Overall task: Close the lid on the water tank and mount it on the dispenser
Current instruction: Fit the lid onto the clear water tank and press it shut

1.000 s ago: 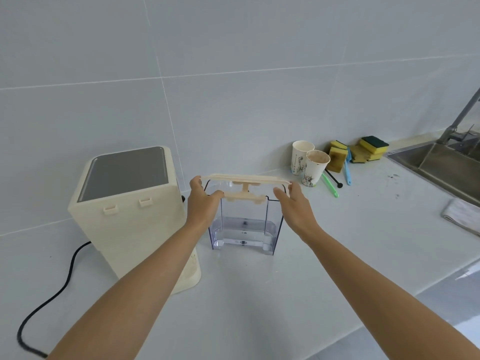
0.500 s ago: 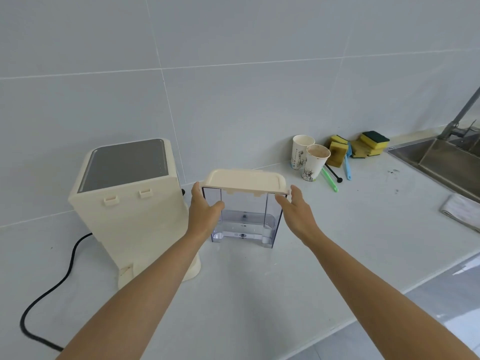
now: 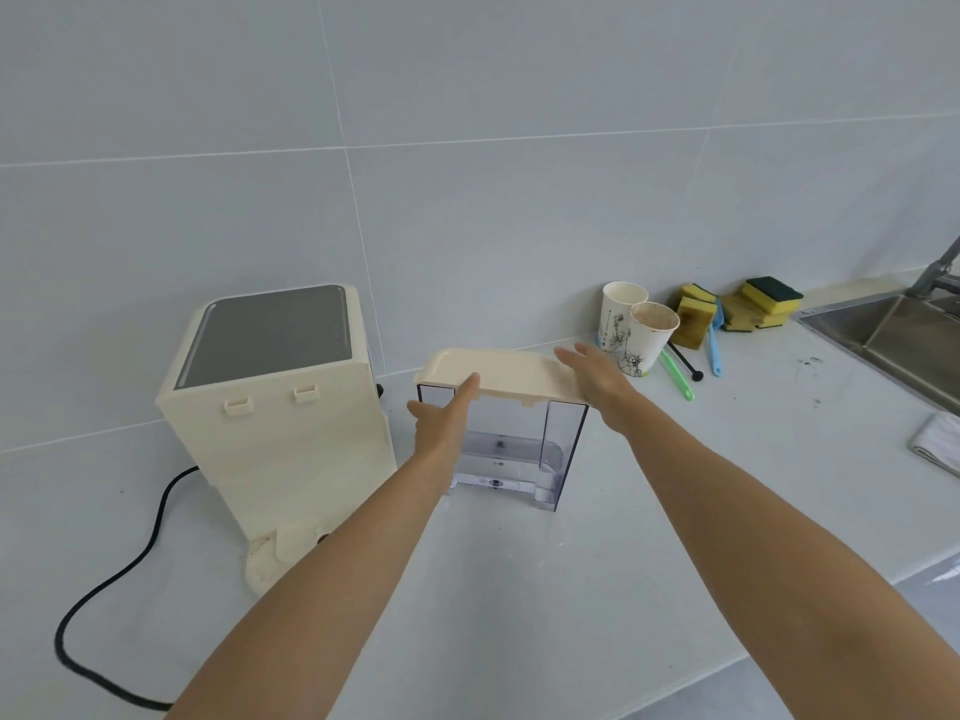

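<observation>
The clear rectangular plastic water tank point(image 3: 511, 449) is stood on the counter just right of the cream box-shaped dispenser point(image 3: 275, 407). The flat cream plastic lid point(image 3: 498, 371) is pressed down, presumably for seating, by the flattened, unclenched left hand point(image 3: 441, 420) and right hand point(image 3: 597, 379).

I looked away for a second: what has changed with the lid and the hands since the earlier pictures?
The lid came down from above the water tank onto its rim. The left hand has slid to the lid's front edge, and the right hand has opened flat across its right end, no longer gripping. The tank, the dispenser and the paper cups stayed put.
</observation>
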